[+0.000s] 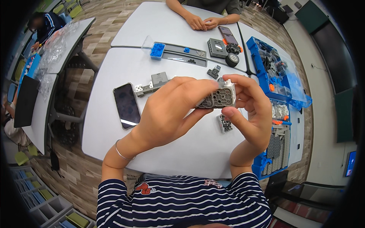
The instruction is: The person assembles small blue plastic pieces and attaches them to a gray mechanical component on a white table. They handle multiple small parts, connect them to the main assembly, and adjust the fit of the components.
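My left hand (167,104), a metal bangle on its wrist, grips a grey and white building-kit motor block (223,97) above the table. Holes and round studs cover the side of the block that shows. My right hand (255,108) curls around the block's white end, index finger at its top and thumb by its lower edge. Fingers hide part of the block. Past my left hand lies a grey beam assembly (146,90) with a box-shaped grey part (159,78) on it. Below the block sits a small clear box of dark connectors (225,124).
A phone (127,105) lies left. Farther back are a blue-pin box (157,50), a grey tray (182,51), a grey controller (217,48) and a wheel (232,59). Blue parts cases (255,62) line the right. Another person's hands (203,22) rest across the table.
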A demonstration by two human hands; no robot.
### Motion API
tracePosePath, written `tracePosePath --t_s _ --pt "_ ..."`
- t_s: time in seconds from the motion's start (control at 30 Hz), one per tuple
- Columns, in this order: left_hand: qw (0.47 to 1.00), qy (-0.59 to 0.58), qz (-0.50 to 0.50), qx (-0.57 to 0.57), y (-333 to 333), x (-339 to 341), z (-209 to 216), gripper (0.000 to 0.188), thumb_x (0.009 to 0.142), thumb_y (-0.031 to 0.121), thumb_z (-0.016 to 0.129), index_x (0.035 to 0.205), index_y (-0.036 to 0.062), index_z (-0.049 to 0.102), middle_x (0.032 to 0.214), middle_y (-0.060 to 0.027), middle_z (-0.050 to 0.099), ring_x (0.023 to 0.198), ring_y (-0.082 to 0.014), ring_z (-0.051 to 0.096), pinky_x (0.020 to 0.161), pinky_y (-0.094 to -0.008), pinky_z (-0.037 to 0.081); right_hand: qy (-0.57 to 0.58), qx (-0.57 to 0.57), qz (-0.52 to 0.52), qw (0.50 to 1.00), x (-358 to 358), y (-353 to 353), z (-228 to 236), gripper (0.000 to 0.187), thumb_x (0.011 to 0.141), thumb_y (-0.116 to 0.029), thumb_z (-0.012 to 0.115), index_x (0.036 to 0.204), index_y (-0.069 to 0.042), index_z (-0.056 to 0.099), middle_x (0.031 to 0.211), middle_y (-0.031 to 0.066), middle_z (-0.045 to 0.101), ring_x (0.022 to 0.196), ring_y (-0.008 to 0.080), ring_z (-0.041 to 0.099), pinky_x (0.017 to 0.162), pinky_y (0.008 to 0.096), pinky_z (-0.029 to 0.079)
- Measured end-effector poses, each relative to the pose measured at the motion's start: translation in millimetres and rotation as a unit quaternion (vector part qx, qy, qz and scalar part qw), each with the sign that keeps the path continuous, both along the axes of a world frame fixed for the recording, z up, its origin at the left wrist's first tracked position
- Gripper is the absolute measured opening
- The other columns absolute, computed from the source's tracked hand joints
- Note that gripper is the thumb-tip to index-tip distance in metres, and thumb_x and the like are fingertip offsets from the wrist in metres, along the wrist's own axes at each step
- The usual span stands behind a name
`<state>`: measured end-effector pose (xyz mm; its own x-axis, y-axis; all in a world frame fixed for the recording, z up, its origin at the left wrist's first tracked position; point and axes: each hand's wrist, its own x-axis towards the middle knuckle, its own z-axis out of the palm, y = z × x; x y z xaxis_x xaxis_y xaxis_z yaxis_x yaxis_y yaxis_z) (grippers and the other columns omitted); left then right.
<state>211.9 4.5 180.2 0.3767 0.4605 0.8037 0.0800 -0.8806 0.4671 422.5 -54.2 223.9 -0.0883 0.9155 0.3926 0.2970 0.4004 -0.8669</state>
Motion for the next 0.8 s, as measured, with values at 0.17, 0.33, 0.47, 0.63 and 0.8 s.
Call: tracePosePath --t_s 0.17,0.33,0.47,0.63,0.8 --pt "0.994 0.014 -0.06 -0.091 3 -6 7 0.054 0.077 -0.002 0.088 0.127 0.0045 0.067 0.126 -0.0134 0.074 0.111 -0.028 0.072 0.097 -0.0381 0.057 -0.017 0.003 -0.016 1.0 -2 -4 2 0.061 0.081 -0.009 0.092 0.134 0.002 0.065 0.09 0.0049 0.07 0.075 0.0062 0.066 0.064 0.0187 0.053" --pt "0.978 0.04 -0.111 -0.171 11 -14 3 0.053 0.081 -0.001 0.085 0.13 0.0034 0.066 0.127 -0.013 0.073 0.116 -0.0258 0.07 0.101 -0.0374 0.055 -0.003 -0.015 0.026 1.0 2 -3 0 0.057 0.085 -0.008 0.088 0.137 0.0 0.066 0.082 -0.0002 0.064 0.07 0.0043 0.061 0.061 0.0187 0.049" --pt "0.942 0.011 -0.215 -0.257 34 -11 -16 0.052 0.085 0.006 0.084 0.134 0.0032 0.064 0.127 -0.0097 0.07 0.117 -0.0224 0.067 0.101 -0.0357 0.053 -0.003 -0.082 0.087 0.993 18 5 0 0.049 0.091 -0.008 0.082 0.137 0.0 0.067 0.081 -0.0016 0.062 0.067 0.003 0.057 0.059 0.0183 0.044" --pt "0.773 -0.072 -0.385 -0.499 54 0 -41 0.06 0.1 0.021 0.072 0.151 0.0069 0.046 0.134 -0.0118 0.064 0.125 -0.0182 0.061 0.106 -0.0349 0.05 -0.058 -0.116 0.069 0.989 27 26 -8 0.035 0.094 -0.01 0.078 0.124 0.003 0.068 0.089 -0.0017 0.061 0.086 0.0052 0.06 0.074 0.0213 0.049" --pt "0.738 -0.142 -0.346 -0.562 44 18 -51 0.077 0.105 0.058 0.052 0.158 0.0051 0.034 0.117 -0.0101 0.065 0.104 -0.0207 0.065 0.087 -0.0373 0.056 -0.097 0.006 -0.025 0.995 13 46 -26 0.023 0.091 -0.009 0.081 0.113 -0.003 0.075 0.098 0.0029 0.071 0.087 0.0103 0.064 0.067 0.0241 0.051"
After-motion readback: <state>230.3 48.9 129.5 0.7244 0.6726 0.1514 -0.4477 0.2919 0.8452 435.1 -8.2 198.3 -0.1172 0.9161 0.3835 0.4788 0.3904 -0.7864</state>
